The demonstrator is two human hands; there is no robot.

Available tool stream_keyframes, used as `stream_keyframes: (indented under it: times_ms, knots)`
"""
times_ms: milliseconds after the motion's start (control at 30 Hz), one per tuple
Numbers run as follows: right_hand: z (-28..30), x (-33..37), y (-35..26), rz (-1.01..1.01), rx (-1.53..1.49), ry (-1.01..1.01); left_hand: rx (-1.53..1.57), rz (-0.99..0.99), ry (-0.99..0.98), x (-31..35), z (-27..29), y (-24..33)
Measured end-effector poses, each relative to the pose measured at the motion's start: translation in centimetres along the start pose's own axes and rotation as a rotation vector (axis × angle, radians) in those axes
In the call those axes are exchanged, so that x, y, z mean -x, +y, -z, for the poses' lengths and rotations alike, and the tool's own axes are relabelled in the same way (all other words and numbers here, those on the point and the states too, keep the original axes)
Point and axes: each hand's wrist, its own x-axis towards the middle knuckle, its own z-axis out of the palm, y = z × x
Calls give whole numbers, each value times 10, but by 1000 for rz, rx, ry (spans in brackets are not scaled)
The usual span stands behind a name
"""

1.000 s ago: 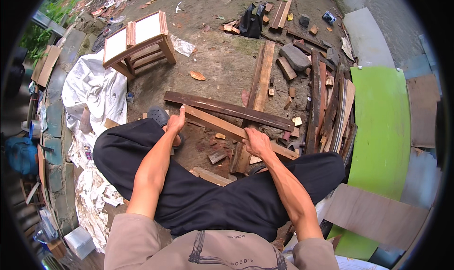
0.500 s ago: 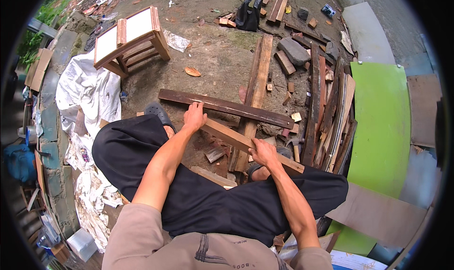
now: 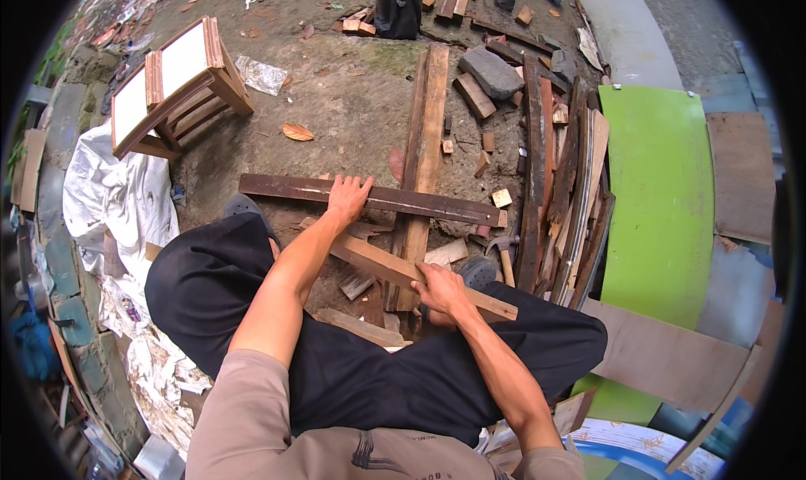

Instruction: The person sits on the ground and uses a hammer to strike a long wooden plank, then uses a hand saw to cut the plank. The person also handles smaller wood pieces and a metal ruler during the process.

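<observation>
My left hand (image 3: 348, 199) lies across the dark brown wooden plank (image 3: 437, 206), fingers curled over its far edge. That plank rests crosswise on a long pale wooden beam (image 3: 429, 127) on the ground. In my right hand (image 3: 442, 290) is a lighter wooden plank (image 3: 376, 261), gripped near its right end. It slants down from beside my left wrist toward my right knee, closer to me than the dark plank. A hammer (image 3: 505, 260) with a wooden handle sits just right of the beam.
Stacked wood strips (image 3: 554, 186) stand at the right beside a green panel (image 3: 659, 203). A grey stone block (image 3: 490, 72) and wood offcuts lie ahead. At the far left, a small wooden stool (image 3: 172, 85) with white panels stands beside a white cloth sack (image 3: 122, 190).
My left hand has moved off the end of the lighter plank onto the dark plank. My right hand keeps hold of the lighter plank. The whole view has shifted.
</observation>
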Motion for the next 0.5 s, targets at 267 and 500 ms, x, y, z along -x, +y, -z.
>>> stream_keyframes:
  times_ms: [267, 500]
  knots:
    - [5, -31, -2, -82, -123, -32, 125, -38, 25, -24, 32, -21]
    - [-15, -60, -12, -203, -465, 8, 223, 25, 306, -25, 108, -38]
